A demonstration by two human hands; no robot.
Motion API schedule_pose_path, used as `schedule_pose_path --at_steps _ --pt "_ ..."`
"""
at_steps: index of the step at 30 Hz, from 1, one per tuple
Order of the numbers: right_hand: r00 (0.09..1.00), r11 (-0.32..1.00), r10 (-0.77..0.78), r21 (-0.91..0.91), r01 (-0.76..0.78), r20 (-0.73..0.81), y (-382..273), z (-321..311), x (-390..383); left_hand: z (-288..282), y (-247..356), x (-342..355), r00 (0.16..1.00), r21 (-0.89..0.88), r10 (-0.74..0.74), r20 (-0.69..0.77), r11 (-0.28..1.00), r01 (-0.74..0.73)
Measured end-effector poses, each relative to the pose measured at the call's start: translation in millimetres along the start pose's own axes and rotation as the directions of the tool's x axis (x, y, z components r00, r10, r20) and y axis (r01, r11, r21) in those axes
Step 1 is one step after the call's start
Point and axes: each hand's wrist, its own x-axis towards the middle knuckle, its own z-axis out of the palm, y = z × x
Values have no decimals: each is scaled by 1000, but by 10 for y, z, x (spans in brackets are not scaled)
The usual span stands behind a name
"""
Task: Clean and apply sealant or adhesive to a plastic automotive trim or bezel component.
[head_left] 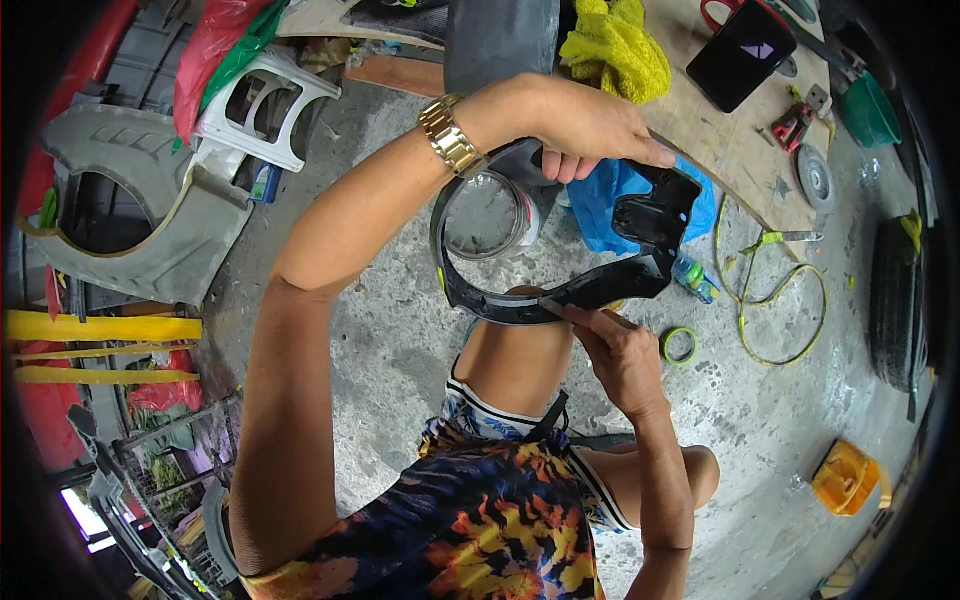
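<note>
A curved black plastic trim piece point(590, 287), shaped like a hook with a broad end, is held over my knee. My left hand point(590, 125), with a gold watch on its wrist, reaches across and grips the broad end near its top edge, fingers curled. My right hand point(622, 362) is closed in a pinch on a small flat grey piece point(551, 308), pressed against the lower part of the trim. What that piece is made of cannot be told. Through the trim's curve a round tin point(528, 222) shows on the floor.
A wooden worktop point(745, 165) at the back carries a phone point(742, 55) and a yellow cloth point(615, 50). Beneath lie a blue bag point(597, 215), a green tape roll point(679, 346) and a looped hose point(778, 300). Left stands a grey fender point(150, 255); right, a tyre point(895, 300).
</note>
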Motion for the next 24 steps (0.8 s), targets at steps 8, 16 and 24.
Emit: schedule_pose_path --at_steps 8,16,24 --pt "997 986 -26 161 37 -69 177 240 -100 -32 -28 -2 999 -17 -28 30 999 29" --pt "947 684 312 709 -168 -76 17 93 -116 -25 -47 -291 998 -88 -35 -42 996 31" --pt "997 996 81 23 -81 3 -352 -30 -200 129 67 -897 976 -97 -40 -213 995 20"
